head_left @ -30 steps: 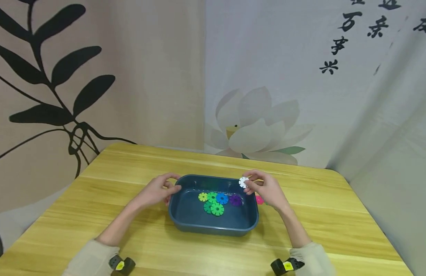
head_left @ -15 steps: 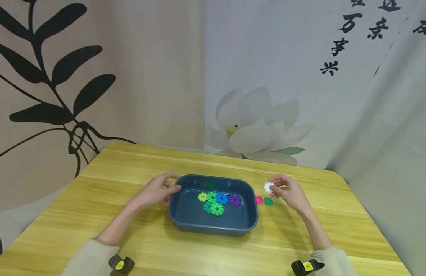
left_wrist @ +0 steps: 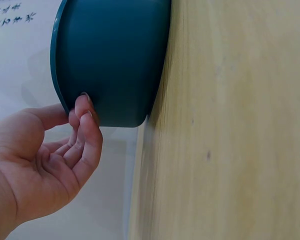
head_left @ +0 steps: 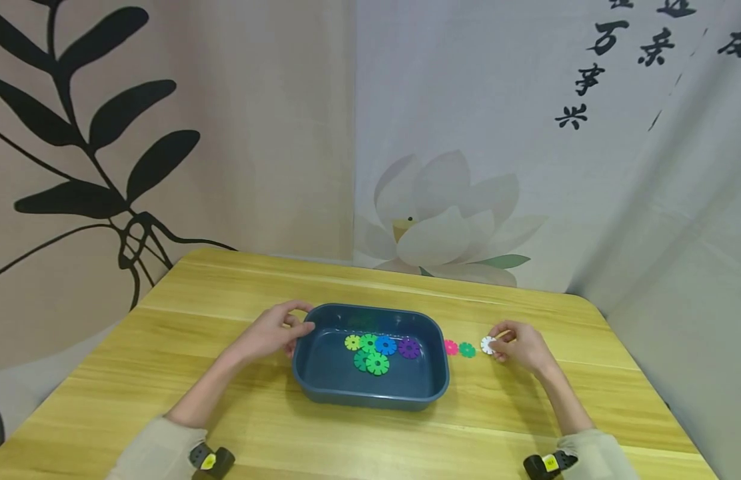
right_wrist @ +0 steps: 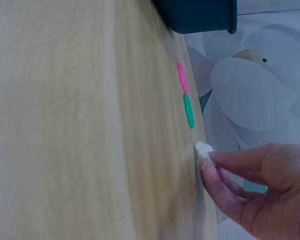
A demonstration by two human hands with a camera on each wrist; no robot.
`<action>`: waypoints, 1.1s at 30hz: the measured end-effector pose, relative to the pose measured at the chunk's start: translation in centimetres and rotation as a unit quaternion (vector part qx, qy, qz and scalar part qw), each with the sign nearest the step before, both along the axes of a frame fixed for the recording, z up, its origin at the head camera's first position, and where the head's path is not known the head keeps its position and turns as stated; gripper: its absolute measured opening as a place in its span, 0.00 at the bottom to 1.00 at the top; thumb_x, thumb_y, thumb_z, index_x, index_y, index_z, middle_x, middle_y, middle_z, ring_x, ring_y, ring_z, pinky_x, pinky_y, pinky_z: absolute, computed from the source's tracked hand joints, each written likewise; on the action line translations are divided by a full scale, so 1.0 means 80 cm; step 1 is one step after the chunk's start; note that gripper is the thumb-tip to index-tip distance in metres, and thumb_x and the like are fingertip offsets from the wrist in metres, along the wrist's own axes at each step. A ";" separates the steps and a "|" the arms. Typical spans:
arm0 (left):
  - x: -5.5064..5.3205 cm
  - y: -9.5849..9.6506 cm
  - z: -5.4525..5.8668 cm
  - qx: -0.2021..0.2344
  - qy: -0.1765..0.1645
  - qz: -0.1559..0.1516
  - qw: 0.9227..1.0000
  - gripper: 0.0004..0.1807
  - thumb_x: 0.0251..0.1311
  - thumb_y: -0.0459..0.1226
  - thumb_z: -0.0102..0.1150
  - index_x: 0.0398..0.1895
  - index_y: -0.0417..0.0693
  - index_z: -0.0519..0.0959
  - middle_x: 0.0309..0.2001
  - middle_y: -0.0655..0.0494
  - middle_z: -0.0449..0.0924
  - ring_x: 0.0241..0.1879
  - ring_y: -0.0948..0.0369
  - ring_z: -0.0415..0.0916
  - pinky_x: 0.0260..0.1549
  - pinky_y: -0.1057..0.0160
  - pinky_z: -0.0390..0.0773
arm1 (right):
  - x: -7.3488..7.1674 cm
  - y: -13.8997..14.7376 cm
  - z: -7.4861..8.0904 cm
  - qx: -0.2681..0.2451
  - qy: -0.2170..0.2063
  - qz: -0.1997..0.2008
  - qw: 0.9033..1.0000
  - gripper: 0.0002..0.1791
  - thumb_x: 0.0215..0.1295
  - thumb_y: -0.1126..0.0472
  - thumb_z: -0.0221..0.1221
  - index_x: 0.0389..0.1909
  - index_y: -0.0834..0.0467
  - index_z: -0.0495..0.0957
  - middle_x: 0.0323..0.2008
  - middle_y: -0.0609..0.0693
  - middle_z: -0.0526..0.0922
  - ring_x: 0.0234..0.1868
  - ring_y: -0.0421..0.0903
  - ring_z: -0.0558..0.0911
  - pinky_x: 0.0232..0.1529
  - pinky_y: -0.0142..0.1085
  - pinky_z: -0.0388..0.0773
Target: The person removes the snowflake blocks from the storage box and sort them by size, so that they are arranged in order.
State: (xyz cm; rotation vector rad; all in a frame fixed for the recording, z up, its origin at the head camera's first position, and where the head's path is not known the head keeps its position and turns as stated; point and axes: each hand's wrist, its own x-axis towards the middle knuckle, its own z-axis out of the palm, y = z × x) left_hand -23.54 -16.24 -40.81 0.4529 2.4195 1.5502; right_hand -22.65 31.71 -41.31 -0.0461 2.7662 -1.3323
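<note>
White and notched around its edge, a small disc [head_left: 487, 345] is located to the right of the dark blue bin [head_left: 328, 373], pinched between the thumb and fingertips of the right hand [head_left: 522, 345]. From where I stand, contact between this disc and the desk [head_left: 370, 440] cannot be confirmed. The left hand [head_left: 274, 330] grips the left end of the bin, thumb at the rim, fingers against the outer wall. Just right of the bin lies a pink disc [head_left: 451, 347], with a green disc [head_left: 467, 350] next outward. Inside the bin are a yellow disc [head_left: 352, 343], a blue disc [head_left: 386, 345], a purple disc [head_left: 409, 348] and three green pieces [head_left: 378, 364]. Handling: the white disc appears to be thin, light, fairly stiff plastic, unlikely to break but probably slick on its flat faces; take hold near the notched edge, where fingertips should find purchase. The bin looks rigid and easily shifted; the rim offers the surest hold. Edges: the bin's raised wall is the nearest obstruction, and the tightest spacing is between that wall and the pink disc. Open room: bare wood extends in front of the bin and outward from its right end, past the white disc.
</note>
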 end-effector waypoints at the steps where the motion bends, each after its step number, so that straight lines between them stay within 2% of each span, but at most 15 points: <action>1: 0.000 0.000 0.000 0.000 0.000 0.000 1.000 0.24 0.72 0.36 0.58 0.66 0.36 0.68 0.27 0.48 0.78 0.20 0.55 0.75 0.24 0.55 0.81 | 0.000 0.001 -0.001 -0.001 -0.007 -0.001 1.000 0.09 0.66 0.74 0.62 0.44 0.73 0.77 0.30 0.58 0.81 0.27 0.47 0.83 0.28 0.36 0.83; 4: 0.001 0.001 0.001 0.000 -0.001 0.000 1.000 0.24 0.72 0.36 0.58 0.66 0.36 0.68 0.27 0.47 0.78 0.20 0.55 0.75 0.25 0.55 0.81 | 0.000 0.002 -0.004 0.003 -0.018 -0.003 1.000 0.07 0.66 0.74 0.62 0.42 0.73 0.77 0.29 0.57 0.82 0.26 0.46 0.83 0.27 0.35 0.83; 19: 0.000 0.001 0.000 0.000 0.004 -0.004 1.000 0.24 0.72 0.36 0.59 0.66 0.36 0.68 0.26 0.49 0.78 0.20 0.55 0.75 0.25 0.53 0.81 | 0.003 -0.006 -0.003 0.070 -0.016 -0.017 0.997 0.06 0.62 0.70 0.66 0.39 0.67 0.81 0.30 0.54 0.82 0.29 0.46 0.83 0.33 0.39 0.83; 25: 0.001 0.002 0.002 0.001 0.004 -0.004 1.000 0.24 0.72 0.36 0.59 0.66 0.35 0.68 0.25 0.50 0.78 0.19 0.55 0.75 0.24 0.53 0.81 | 0.005 -0.002 0.001 0.066 -0.011 -0.005 0.998 0.07 0.64 0.69 0.64 0.42 0.68 0.81 0.32 0.55 0.84 0.30 0.48 0.84 0.33 0.41 0.84; 33: 0.002 0.000 0.003 0.006 0.008 -0.011 1.000 0.25 0.72 0.36 0.58 0.67 0.33 0.67 0.27 0.47 0.78 0.20 0.56 0.75 0.24 0.53 0.81 | 0.006 -0.009 0.017 0.062 0.011 0.007 0.998 0.12 0.69 0.66 0.61 0.48 0.70 0.79 0.34 0.57 0.83 0.31 0.50 0.83 0.32 0.40 0.81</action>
